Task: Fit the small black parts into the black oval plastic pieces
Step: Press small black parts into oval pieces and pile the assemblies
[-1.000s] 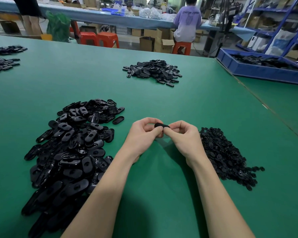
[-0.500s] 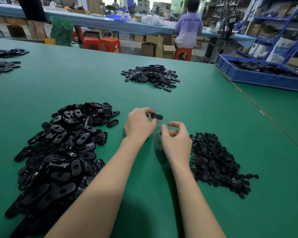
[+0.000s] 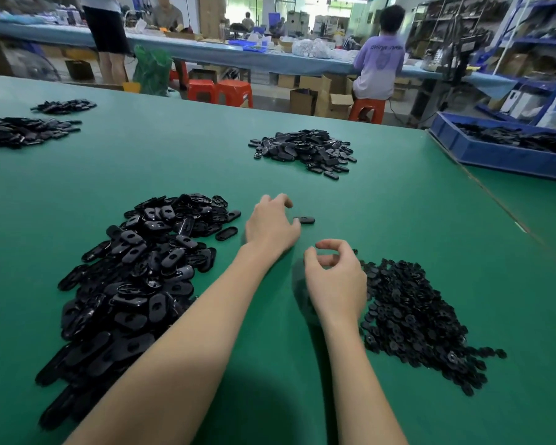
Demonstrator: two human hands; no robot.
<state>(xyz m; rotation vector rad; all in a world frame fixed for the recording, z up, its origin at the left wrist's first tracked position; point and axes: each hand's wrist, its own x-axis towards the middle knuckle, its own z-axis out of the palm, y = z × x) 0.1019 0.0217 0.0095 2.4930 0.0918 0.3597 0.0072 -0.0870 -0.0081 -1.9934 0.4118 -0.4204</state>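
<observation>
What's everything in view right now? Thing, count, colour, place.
oval piece pile: one big heap, black, near left on the table
small part pile: one heap, black, near right
single oval piece: one, black, on the table just beyond the left hand's fingertips
far pile: one heap, black, table centre, far side
side piles: two heaps, black, far left
table: one, green top
bin: one, blue, far right, holds black parts
stools: several, red-orange, beyond the table
seated person: one, lilac shirt, at the back bench
left hand: fingers loosely spread, holds nothing
right hand: fingers loosely curled, holds nothing I can see
</observation>
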